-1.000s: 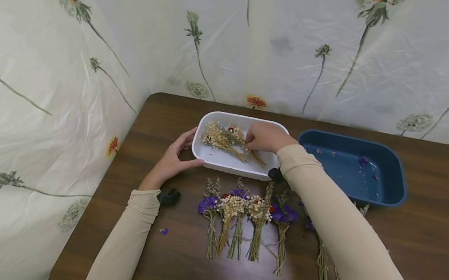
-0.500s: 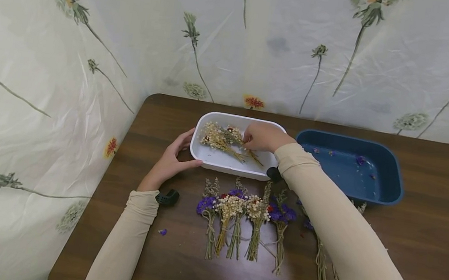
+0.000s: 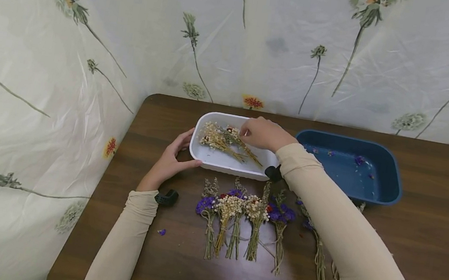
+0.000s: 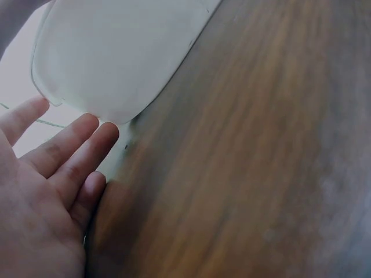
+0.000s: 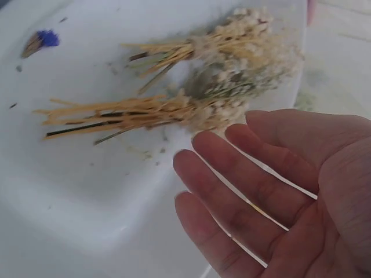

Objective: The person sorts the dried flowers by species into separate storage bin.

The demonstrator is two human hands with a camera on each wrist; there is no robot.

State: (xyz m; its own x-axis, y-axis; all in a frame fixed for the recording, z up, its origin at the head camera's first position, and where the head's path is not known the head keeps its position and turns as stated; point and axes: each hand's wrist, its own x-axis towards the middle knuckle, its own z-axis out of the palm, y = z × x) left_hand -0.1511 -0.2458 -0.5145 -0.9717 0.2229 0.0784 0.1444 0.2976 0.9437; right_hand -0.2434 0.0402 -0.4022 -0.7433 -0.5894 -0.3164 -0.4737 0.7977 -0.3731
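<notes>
My left hand [image 3: 173, 157] rests against the left end of a white plastic tub [image 3: 229, 167], thumb along the front rim. In the left wrist view its straight fingertips meet the tub's outer wall. Inside the tub lie two small dried-flower bouquets, one on the left [image 3: 215, 139] and one on the right [image 3: 248, 150], with cream blooms and tied stems. My right hand [image 3: 265, 133] is over the tub's right part. The right wrist view shows its fingers loosely bent, holding nothing, fingertips close to the blooms of the nearer bouquet [image 5: 133, 116].
A row of tied dried bouquets [image 3: 257, 210] lies in front of the tub, several purple or cream. A blue tub [image 3: 393, 181] with petal scraps stands at right. Another bouquet [image 3: 319, 261] lies partly under the right forearm. A purple petal [image 3: 161, 232] lies near the left sleeve.
My right hand has let go of the right bouquet in the white tub and risen slightly off it. The left hand has stayed on the tub.
</notes>
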